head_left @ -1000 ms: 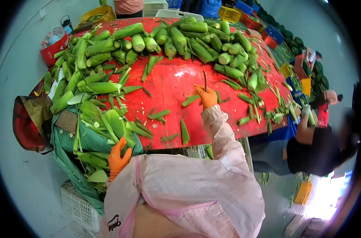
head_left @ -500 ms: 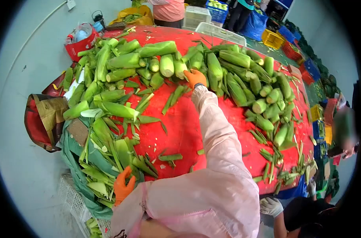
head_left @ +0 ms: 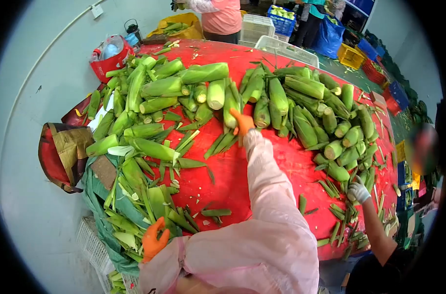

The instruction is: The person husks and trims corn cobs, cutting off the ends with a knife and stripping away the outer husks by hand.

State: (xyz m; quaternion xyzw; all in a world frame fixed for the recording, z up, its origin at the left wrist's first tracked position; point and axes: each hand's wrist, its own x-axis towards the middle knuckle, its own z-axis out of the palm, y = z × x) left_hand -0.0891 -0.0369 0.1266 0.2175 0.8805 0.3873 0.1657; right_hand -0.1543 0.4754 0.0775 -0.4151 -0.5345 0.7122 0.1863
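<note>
Far left: an open-topped brown-and-red bag [head_left: 63, 157] stands beside the table, with a red bag [head_left: 110, 59] farther back.
Left heap: green, husk-covered corn ears [head_left: 156, 88] lie crosswise over one another, with long loose green husks [head_left: 134, 171] nearer the person.
Near left corner: a dark green cloth [head_left: 98, 196] hangs beneath the husks, above a white plastic crate [head_left: 93, 240].
Left hand: in an orange glove [head_left: 155, 239], beside the husks at the near edge; fingers apart and curved, thumb held away, gripping nothing.
Middle: a red-covered table [head_left: 223, 181] shows bare surface, with a short green husk piece [head_left: 216, 212] lying near the left hand.
Right hand: in an orange glove [head_left: 242, 123], reaching to the lower end of a long green corn ear [head_left: 230, 105] between the heaps; the fingers seem to touch it, but whether they close around it I cannot tell.
Right heap: more green corn ears [head_left: 325, 115], many with pale cut ends facing the person.
Far right: a co-worker's white-gloved hand [head_left: 359, 189] is among green husk strips [head_left: 343, 215] beside this heap.
</note>
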